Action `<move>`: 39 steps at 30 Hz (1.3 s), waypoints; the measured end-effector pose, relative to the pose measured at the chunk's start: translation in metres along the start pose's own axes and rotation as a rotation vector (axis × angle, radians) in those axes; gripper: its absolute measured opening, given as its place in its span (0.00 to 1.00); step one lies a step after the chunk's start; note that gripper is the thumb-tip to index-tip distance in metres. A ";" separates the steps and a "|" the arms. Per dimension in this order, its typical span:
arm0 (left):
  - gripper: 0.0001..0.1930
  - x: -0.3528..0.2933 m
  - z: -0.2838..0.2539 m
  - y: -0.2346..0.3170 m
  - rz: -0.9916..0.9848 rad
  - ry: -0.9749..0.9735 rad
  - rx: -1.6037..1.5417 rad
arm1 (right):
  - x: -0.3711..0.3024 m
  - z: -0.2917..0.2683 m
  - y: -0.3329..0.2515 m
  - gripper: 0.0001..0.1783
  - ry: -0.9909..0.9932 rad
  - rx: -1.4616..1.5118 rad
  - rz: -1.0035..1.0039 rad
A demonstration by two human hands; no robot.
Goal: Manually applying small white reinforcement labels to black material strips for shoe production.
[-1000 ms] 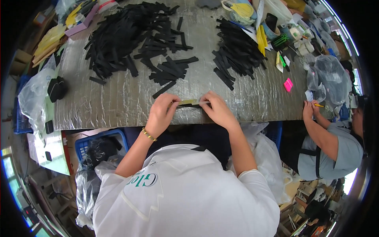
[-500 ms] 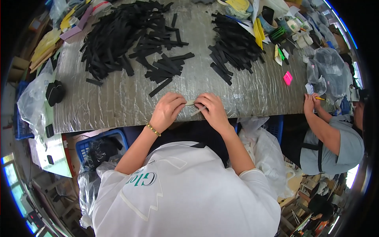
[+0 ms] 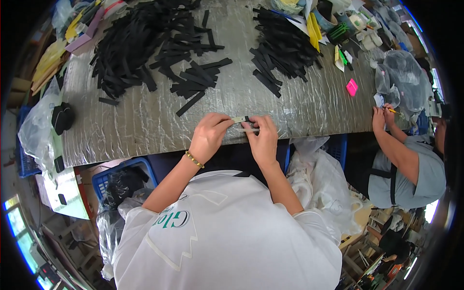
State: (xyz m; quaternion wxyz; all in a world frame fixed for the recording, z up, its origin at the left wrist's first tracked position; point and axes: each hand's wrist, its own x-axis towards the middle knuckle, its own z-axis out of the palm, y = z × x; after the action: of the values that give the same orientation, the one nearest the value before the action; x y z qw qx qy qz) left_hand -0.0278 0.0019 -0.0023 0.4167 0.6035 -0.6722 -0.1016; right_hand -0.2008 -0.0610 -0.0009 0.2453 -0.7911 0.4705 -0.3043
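Note:
Over the near edge of the table, my left hand (image 3: 210, 134) and my right hand (image 3: 264, 140) pinch opposite ends of a short pale strip (image 3: 239, 120). The strip has a dark mark on its face and a black part at its right end, beside my right fingertips. Just below it, a second, thinner pale strip (image 3: 247, 129) sticks out leftward from my right hand, roughly level. What either strip is made of I cannot make out. Both hands are closed, and the fingertips partly hide the strip ends.
A large heap of black straps (image 3: 140, 46) lies at the far left, a smaller black strap pile (image 3: 285, 46) at the far right. A pink piece (image 3: 351, 87) lies further right. At the right edge a co-worker (image 3: 408, 169) holds a pencil. A blue basket (image 3: 99, 183) stands below left.
My hands have drawn slightly apart, showing more of the strip and its black end. The thinner strip has turned from slanting to nearly level. The whole view has shifted a little.

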 end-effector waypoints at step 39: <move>0.15 0.008 0.003 0.007 0.050 -0.103 0.143 | 0.021 -0.021 0.009 0.08 -0.192 0.426 0.134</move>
State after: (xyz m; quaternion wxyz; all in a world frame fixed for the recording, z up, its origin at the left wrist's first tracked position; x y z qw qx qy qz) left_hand -0.0343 -0.0049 0.0034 0.3397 0.6087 -0.7132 -0.0736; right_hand -0.2129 -0.0858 0.0131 0.4700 -0.7138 0.4216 -0.3031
